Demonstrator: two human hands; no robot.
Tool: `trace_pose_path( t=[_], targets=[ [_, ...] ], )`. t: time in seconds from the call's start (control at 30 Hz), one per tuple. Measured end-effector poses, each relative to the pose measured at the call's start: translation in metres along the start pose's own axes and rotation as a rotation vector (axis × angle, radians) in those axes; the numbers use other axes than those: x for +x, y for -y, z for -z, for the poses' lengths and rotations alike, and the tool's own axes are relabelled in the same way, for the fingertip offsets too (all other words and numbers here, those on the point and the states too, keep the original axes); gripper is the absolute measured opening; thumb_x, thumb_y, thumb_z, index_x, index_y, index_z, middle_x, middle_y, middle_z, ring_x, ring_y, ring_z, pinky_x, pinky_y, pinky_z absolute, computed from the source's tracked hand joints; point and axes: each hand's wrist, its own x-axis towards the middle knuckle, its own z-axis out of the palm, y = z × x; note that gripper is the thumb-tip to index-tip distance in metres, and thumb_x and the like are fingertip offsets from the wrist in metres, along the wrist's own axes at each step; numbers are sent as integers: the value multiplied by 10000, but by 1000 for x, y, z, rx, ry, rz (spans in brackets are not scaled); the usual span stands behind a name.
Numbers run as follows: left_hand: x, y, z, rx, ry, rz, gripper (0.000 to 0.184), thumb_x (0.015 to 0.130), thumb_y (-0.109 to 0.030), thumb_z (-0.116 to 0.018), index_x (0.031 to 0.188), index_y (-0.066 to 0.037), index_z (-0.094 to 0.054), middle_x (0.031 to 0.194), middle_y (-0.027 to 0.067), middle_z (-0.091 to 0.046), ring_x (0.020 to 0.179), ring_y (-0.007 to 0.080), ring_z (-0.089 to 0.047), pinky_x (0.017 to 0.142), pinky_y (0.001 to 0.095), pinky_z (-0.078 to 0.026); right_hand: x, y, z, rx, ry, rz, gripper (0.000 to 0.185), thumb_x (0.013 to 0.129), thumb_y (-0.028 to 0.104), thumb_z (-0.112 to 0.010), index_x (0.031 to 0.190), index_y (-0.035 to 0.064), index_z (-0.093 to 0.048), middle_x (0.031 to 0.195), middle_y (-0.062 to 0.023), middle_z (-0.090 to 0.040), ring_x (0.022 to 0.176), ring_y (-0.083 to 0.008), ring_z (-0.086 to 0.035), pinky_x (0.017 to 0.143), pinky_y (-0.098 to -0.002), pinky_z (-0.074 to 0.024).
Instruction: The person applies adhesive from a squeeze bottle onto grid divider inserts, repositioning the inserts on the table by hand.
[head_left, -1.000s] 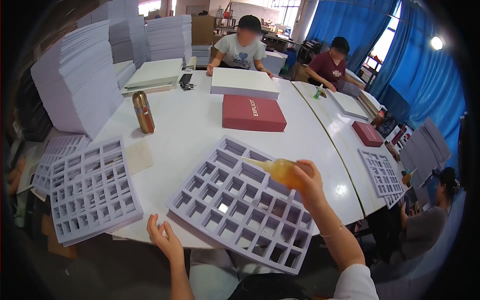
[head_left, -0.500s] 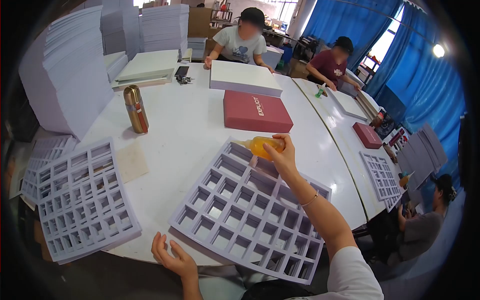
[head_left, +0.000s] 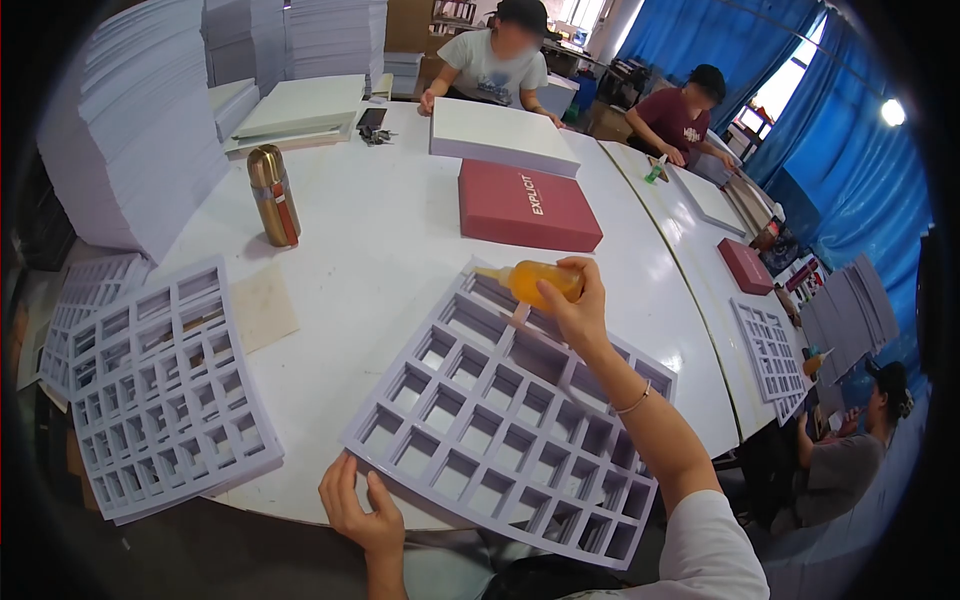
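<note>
A glue-like bottle of amber liquid [head_left: 540,284] is gripped in my right hand [head_left: 577,305], tipped sideways with its nozzle pointing left over the far left corner of a lilac grid tray [head_left: 465,425]. The tray has many rectangular openings and lies at the table's near edge. My left hand [head_left: 362,508] is beside the tray's lower left edge, fingers apart and curved, holding nothing. Whether its fingertips touch the tray is hard to tell.
More grid trays [head_left: 165,400] lie at left, near a gold flask [head_left: 272,196] and a tall sheet stack [head_left: 140,130]. A red box [head_left: 528,205] is beyond my tray. Two people are across the tables; another sits at right.
My right hand has brought the bottle from above the tray's middle to its far left corner. My left hand has moved slightly right, closer to the tray's edge. The camera view has shifted.
</note>
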Motion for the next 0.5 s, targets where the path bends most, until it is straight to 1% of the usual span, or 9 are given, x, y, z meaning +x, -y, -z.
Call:
trace_pose_path(
  t=[0.07, 0.17, 0.27, 0.33, 0.43, 0.5],
  targets=[
    [1, -1, 0, 14, 6, -11, 279, 825, -86, -606, 1045, 86, -611, 1094, 221, -625, 998, 378, -581, 847, 449, -473, 4, -5, 1, 6, -35, -14, 375, 803, 103, -722, 1086, 18, -492, 1053, -108, -508, 968, -211, -537, 853, -316, -469],
    [0, -2, 2, 4, 62, -37, 308, 847, -21, -586, 1140, 73, -592, 1159, 218, -585, 1063, 339, -566, 838, 389, -515, 11, -13, 3, 1, -48, -34, 379, 803, 106, -720, 1093, 16, -493, 1057, -113, -514, 980, -216, -543, 862, -321, -469],
    [2, -2, 0, -1, 22, -35, 314, 806, -88, -631, 1068, 83, -609, 1103, 228, -622, 1006, 388, -582, 857, 449, -474, 13, -21, 4, -15, -40, -60, 385, 807, 114, -717, 1101, 13, -490, 1060, -120, -520, 991, -220, -550, 869, -323, -472],
    [2, -2, 0, -7, 21, -39, 323, 798, -81, -639, 1075, 83, -607, 1106, 232, -621, 1004, 389, -582, 858, 451, -475, 13, -23, 2, 4, -42, -89, 383, 813, 121, -712, 1104, 12, -488, 1058, -126, -529, 992, -218, -557, 864, -317, -480],
    [2, -1, 1, -5, 23, -46, 334, 789, -70, -646, 1082, 82, -604, 1114, 234, -620, 1005, 390, -582, 860, 451, -475, 11, -13, 4, 124, -4, -222, 380, 822, 126, -708, 1108, 16, -484, 1059, -136, -545, 973, -207, -576, 820, -304, -509],
    [2, -1, 1, -3, 24, -53, 338, 785, -67, -650, 1086, 81, -603, 1118, 233, -619, 1006, 389, -582, 862, 451, -475, 8, -12, 5, 152, 24, -251, 377, 826, 128, -706, 1107, 16, -481, 1046, -137, -555, 955, -201, -585, 788, -297, -524]
  ],
)
